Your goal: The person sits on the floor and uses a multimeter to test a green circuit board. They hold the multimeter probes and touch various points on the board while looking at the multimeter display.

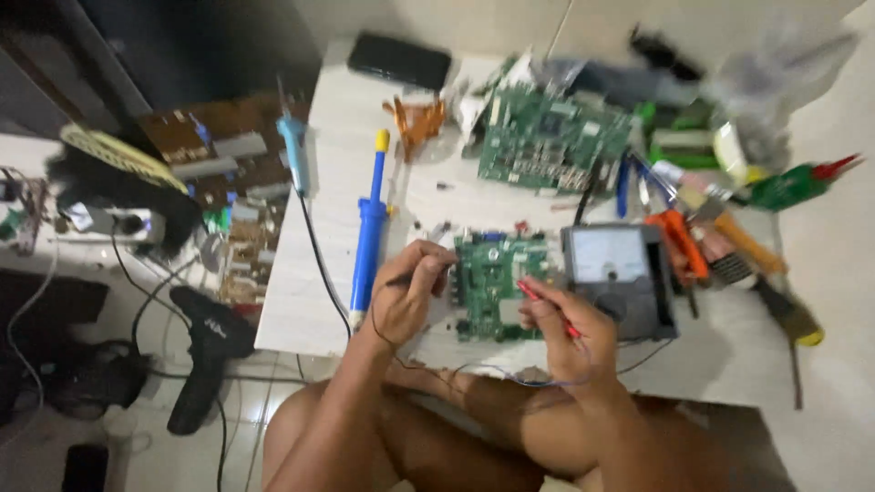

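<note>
Head view: left hand [407, 296] pinches black probe [412, 274], right hand [563, 330] grips red probe [545, 304], both tips on small green circuit board [493, 283] at table [324, 182] front edge. Analog multimeter [618, 273] just right; blue desoldering pump [369, 232] left.

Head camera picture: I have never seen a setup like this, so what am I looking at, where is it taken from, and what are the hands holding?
This is a single view from a camera worn on a person's head, looking down at their own two bare hands and knees. There is no machine. The person sits at a low white table. The left hand holds a black probe and the right hand holds a red probe; both tips point at a small green circuit board. Beside it lies a grey meter with a dial face. Further back are a bigger green circuit board, a blue suction pump, a soldering iron, a dark phone and blurred tools on the right.
</note>
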